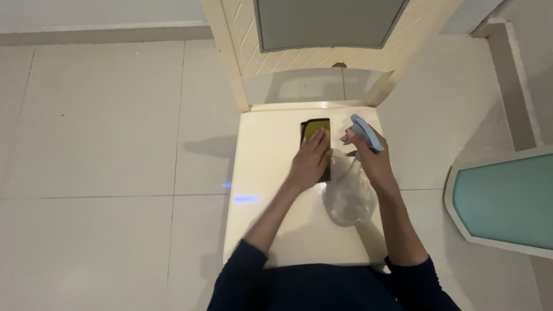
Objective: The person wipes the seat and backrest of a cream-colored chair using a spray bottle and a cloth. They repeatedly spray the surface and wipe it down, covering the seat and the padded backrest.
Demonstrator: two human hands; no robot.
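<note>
Pressed the left hand (311, 158) flat on a sponge (316, 128), fingers close together and laid straight over it. Sat the sponge, yellow on top with a dark edge, near the back of a cream chair seat (265, 173), right in the middle. Wrapped the right hand (371, 158) around the neck of a clear spray bottle (348, 198), fingers curled tight on it just beside the sponge. Pointed the blue spray head (366, 131) toward the sponge. Leaned the bottle over the seat. Showed pale floor tiles (103, 115) all around, and a second chair (507, 201) with a teal seat off to the right.
</note>
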